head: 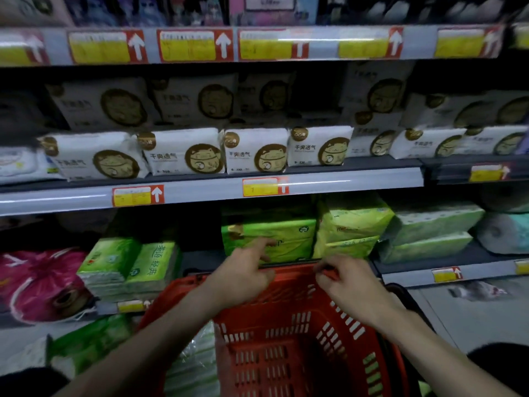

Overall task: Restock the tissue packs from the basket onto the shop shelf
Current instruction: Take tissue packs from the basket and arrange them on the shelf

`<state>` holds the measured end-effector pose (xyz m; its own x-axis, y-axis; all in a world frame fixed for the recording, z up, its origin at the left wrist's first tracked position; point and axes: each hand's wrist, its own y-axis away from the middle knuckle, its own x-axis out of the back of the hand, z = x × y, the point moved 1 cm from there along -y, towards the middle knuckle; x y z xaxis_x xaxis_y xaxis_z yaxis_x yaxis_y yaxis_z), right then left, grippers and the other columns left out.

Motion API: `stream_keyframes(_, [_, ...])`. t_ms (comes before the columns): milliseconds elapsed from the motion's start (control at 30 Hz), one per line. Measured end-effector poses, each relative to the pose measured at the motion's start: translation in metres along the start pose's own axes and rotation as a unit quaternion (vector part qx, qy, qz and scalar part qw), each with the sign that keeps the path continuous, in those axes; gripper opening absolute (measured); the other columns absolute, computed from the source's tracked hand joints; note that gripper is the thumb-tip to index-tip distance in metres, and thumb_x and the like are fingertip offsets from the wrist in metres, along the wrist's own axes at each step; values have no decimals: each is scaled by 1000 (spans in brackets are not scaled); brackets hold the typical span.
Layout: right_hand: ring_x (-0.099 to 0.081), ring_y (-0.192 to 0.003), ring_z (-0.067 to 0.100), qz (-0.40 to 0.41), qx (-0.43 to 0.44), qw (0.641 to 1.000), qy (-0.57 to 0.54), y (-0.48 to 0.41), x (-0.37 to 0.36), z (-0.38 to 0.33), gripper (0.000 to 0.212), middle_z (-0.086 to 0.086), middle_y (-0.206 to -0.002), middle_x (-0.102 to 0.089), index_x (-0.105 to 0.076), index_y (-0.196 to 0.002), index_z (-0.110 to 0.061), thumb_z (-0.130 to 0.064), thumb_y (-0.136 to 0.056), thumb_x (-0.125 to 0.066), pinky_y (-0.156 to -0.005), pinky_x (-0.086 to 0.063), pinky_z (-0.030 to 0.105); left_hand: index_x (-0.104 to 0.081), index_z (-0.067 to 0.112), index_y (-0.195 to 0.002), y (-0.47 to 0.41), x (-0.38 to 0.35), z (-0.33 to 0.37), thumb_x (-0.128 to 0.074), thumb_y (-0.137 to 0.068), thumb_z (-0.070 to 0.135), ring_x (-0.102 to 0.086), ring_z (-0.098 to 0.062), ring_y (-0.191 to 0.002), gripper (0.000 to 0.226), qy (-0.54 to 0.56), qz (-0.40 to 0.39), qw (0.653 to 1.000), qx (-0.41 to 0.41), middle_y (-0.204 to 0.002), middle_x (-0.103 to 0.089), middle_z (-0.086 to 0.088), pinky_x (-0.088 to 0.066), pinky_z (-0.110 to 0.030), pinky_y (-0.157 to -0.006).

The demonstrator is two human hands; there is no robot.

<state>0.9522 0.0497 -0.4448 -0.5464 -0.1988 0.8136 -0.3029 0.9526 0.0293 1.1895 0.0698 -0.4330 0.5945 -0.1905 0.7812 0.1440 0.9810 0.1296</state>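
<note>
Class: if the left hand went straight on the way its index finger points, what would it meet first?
The left hand would most likely meet the green tissue pack on the lower shelf, just past the red basket; depth is unclear.

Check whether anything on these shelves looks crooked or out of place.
The upper yellow-green pack on the lower shelf sits tilted on its stack. The leftmost white cat pack on the middle shelf is skewed too. Nothing looks spilled or torn.

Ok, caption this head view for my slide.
Left hand and right hand at a red plastic basket, facing green tissue packs.
</note>
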Motion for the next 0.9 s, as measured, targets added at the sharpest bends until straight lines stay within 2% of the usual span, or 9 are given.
stream_keyframes(133, [-68,-94,23,4,-13,1000,-10,-10,11,-4,29,-4,-96,-73,-70,-95,-26,-46,-83,-53,-81,-59,46,-39,34,-152,-9,-25,45,-64,-88,35,-69,-20,-102,69,12,23,1000,9,-126,-64,0,-56,-33,-89])
stream_keyframes(267, [-66,-110,35,14,-28,1000,-5,-8,30,3,32,9,-116,-72,-68,-115,-23,-39,-89,-60,-84,-56,42,-51,29,-143,-29,-31,92,-68,-87,33,-67,-24,-111,59,12,57,998,23,-122,-68,0,-52,-33,-95])
stream_keyframes(400, [-65,-117,30,101,-4,993,-58,-8,80,11,31,8,-120,-73,-71,-118,-20,-30,-89,-64,-92,-54,38,-63,28,-131,-45,-22,151,-63,-84,35,-68,-23,-107,47,44,106,993,7,-115,-74,-1,-49,-28,-88])
stream_keyframes(467, [-66,-116,22,154,-21,983,-97,0,109,23,29,2,-121,-75,-73,-120,-22,-28,-92,-67,-89,-49,29,-66,27,-126,-52,-20,185,-59,-84,35,-69,-18,-94,44,73,113,991,-20,-103,-74,2,-49,-25,-76])
stream_keyframes(533, [-67,-115,19,201,-48,969,-133,15,131,42,27,-3,-118,-77,-74,-119,-25,-31,-93,-67,-92,-50,29,-67,27,-123,-60,-26,222,-61,-91,28,-65,-10,-79,33,96,105,989,-39,-93,-70,6,-44,-23,-63])
stream_keyframes(567, [-68,-114,19,219,-59,963,-146,24,139,54,26,-2,-116,-77,-75,-117,-25,-30,-93,-67,-95,-52,31,-68,27,-123,-64,-32,238,-62,-92,27,-65,-11,-81,31,101,99,989,-48,-93,-69,7,-43,-23,-63])
stream_keyframes(700, [-68,-105,18,228,-144,947,-176,74,152,121,24,-2,-108,-77,-76,-114,-20,-30,-94,-67,-91,-53,32,-70,26,-125,-82,-86,300,-63,-92,31,-64,-18,-107,34,58,13,994,-87,-113,-71,3,-46,-25,-83])
stream_keyframes(833, [-67,-113,27,249,-263,913,-188,126,139,202,24,3,-115,-77,-75,-112,-22,-32,-92,-66,-93,-53,37,-72,15,-120,-93,-167,349,-66,-92,31,-67,-24,-99,32,-13,-149,984,-91,-113,-72,-7,-55,-30,-85])
stream_keyframes(900, [-66,-118,29,252,-333,887,-197,152,124,241,27,4,-120,-77,-75,-116,-23,-32,-91,-67,-95,-50,36,-67,9,-125,-97,-210,364,-65,-94,33,-68,-28,-95,39,-52,-232,969,-75,-114,-69,-11,-56,-33,-77])
